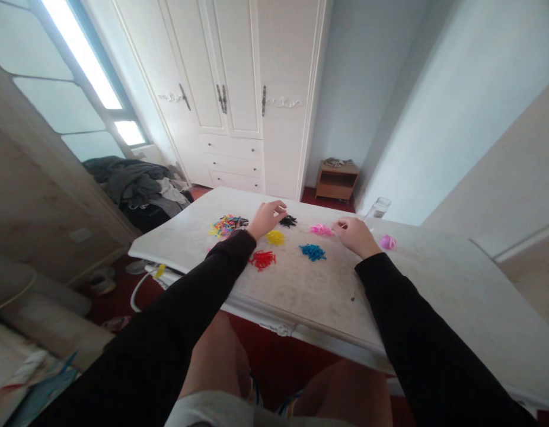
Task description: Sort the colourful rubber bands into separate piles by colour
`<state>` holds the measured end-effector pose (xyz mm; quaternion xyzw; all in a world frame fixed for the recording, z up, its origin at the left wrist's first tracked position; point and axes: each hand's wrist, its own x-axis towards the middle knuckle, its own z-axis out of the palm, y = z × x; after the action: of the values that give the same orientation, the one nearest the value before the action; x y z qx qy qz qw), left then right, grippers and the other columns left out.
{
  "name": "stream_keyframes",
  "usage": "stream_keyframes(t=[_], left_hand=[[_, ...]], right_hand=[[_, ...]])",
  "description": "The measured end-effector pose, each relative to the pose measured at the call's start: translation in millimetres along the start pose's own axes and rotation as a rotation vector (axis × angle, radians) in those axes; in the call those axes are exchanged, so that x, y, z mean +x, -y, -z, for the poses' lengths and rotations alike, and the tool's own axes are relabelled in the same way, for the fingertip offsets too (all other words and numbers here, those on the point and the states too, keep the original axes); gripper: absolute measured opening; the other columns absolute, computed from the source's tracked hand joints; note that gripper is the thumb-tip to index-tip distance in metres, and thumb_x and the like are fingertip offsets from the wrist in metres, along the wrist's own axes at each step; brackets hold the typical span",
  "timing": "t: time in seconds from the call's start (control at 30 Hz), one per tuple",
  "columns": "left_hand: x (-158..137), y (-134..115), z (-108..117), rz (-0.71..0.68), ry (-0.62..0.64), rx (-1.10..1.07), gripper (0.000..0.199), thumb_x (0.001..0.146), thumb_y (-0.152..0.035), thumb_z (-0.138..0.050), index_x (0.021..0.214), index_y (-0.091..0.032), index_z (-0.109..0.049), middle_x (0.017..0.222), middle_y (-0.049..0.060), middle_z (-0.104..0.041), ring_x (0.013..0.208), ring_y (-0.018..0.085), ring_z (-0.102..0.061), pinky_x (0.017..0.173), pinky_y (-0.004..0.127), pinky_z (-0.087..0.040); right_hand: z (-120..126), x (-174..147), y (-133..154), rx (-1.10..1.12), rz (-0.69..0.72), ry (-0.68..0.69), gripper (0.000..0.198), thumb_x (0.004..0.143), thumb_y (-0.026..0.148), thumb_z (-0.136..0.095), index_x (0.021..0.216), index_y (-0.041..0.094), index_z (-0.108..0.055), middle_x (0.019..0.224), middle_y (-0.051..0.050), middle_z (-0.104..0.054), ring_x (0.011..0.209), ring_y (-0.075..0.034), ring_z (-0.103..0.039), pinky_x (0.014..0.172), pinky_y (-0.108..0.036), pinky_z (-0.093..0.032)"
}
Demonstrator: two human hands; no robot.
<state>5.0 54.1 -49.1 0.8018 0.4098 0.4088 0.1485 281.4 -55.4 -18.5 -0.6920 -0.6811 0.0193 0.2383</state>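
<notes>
My left hand (266,218) hovers at the left edge of a pile of small black pieces (288,221), its fingers bent and slightly apart. Beside the pink pile (321,230) is my right hand (355,235), thumb and fingers pinched together; whatever may be between them is too small to make out. A mixed heap of thin multicoloured pieces (227,225) lies left of my left hand. Separate yellow (275,238), red (262,260) and blue (313,252) piles lie nearer to me. The pieces look like short, thin strips.
All the piles lie on a white table (296,302). A clear glass jar (378,210) and a pinkish-purple rounded object (387,242) stand right of my right hand. Beyond are a white wardrobe (239,77), a small wooden cabinet (338,179) and heaped clothes (139,184).
</notes>
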Motion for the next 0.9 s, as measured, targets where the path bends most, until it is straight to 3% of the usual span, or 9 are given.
stream_keyframes(t=[0.3, 0.43, 0.53, 0.67, 0.77, 0.9], left_hand=[[-25, -5, 21, 0.005, -0.023, -0.091, 0.012, 0.086, -0.027, -0.065, 0.086, -0.017, -0.072, 0.086, 0.007, -0.079, 0.08, 0.019, -0.073, 0.081, 0.032, -0.056], [-34, 4, 57, 0.044, -0.064, -0.033, 0.016, 0.083, -0.031, -0.067, 0.088, -0.018, -0.074, 0.084, 0.007, -0.078, 0.078, 0.019, -0.071, 0.078, 0.031, -0.055], [-42, 28, 101, 0.169, -0.093, 0.07, 0.019, 0.077, -0.033, -0.07, 0.086, -0.017, -0.075, 0.08, 0.006, -0.077, 0.073, 0.019, -0.067, 0.071, 0.03, -0.052], [-56, 61, 150, 0.331, -0.018, 0.181, 0.021, 0.069, -0.039, -0.076, 0.071, -0.018, -0.076, 0.068, 0.006, -0.073, 0.066, 0.019, -0.062, 0.062, 0.03, -0.045], [-68, 72, 163, 0.397, 0.033, 0.217, 0.025, 0.066, -0.044, -0.079, 0.065, -0.02, -0.076, 0.063, 0.005, -0.072, 0.062, 0.019, -0.06, 0.062, 0.03, -0.042], [-77, 70, 160, 0.437, 0.071, 0.211, 0.028, 0.065, -0.048, -0.081, 0.066, -0.02, -0.078, 0.063, 0.004, -0.073, 0.06, 0.018, -0.059, 0.061, 0.03, -0.041]], right_hand=[[0, -1, 0, 0.015, -0.002, 0.04, 0.032, 0.092, 0.036, -0.054, 0.081, 0.018, -0.077, 0.089, -0.012, -0.079, 0.086, -0.023, -0.069, 0.071, -0.03, -0.041], [-1, -1, -2, 0.011, 0.008, 0.048, 0.032, 0.093, 0.037, -0.054, 0.081, 0.018, -0.077, 0.09, -0.012, -0.079, 0.086, -0.023, -0.069, 0.07, -0.03, -0.041], [-2, -1, -1, 0.007, 0.023, 0.043, 0.032, 0.093, 0.037, -0.054, 0.079, 0.019, -0.075, 0.09, -0.011, -0.079, 0.085, -0.023, -0.069, 0.069, -0.03, -0.04], [-2, -2, 1, -0.004, 0.036, 0.03, 0.033, 0.093, 0.038, -0.053, 0.075, 0.019, -0.073, 0.085, -0.011, -0.078, 0.08, -0.022, -0.066, 0.067, -0.03, -0.037], [-2, -2, 1, -0.01, 0.053, 0.037, 0.033, 0.093, 0.037, -0.053, 0.072, 0.019, -0.071, 0.084, -0.011, -0.077, 0.079, -0.022, -0.066, 0.067, -0.031, -0.037], [-3, -3, 1, -0.021, 0.053, 0.046, 0.033, 0.094, 0.035, -0.052, 0.075, 0.019, -0.074, 0.086, -0.012, -0.078, 0.083, -0.023, -0.067, 0.069, -0.031, -0.038]])
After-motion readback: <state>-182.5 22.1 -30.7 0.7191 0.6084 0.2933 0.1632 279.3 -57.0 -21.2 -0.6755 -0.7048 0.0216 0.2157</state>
